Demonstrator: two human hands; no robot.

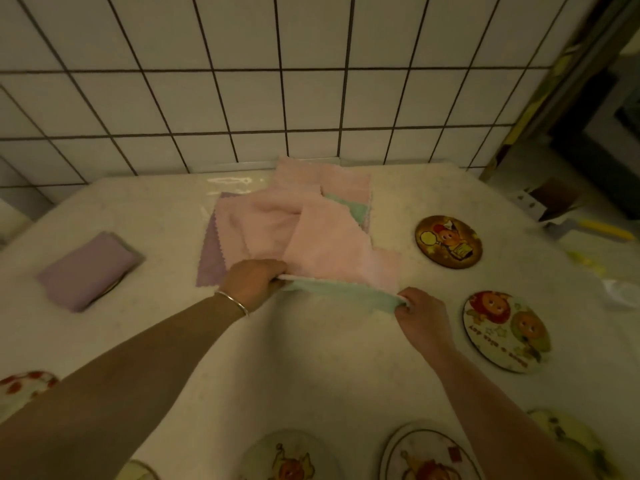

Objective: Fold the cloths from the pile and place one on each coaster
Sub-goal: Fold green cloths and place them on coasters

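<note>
A loose pile of cloths (304,226), mostly pink with purple and green ones under it, lies at the back middle of the table. A mint-green cloth (341,292) sticks out from under the pile's near edge. My left hand (254,280) pinches its left corner and my right hand (420,315) pinches its right corner, the edge stretched between them. A folded purple cloth (88,270) rests on a coaster at the left, hiding nearly all of it. Bare round coasters lie at the right: a dark one (448,241) and a pale one (506,336).
More picture coasters sit along the near edge (427,455) (289,459) and at the far left (24,386) and right (571,434). A white tiled wall (242,81) stands right behind the table. Yellow-handled items (602,230) lie at the right edge.
</note>
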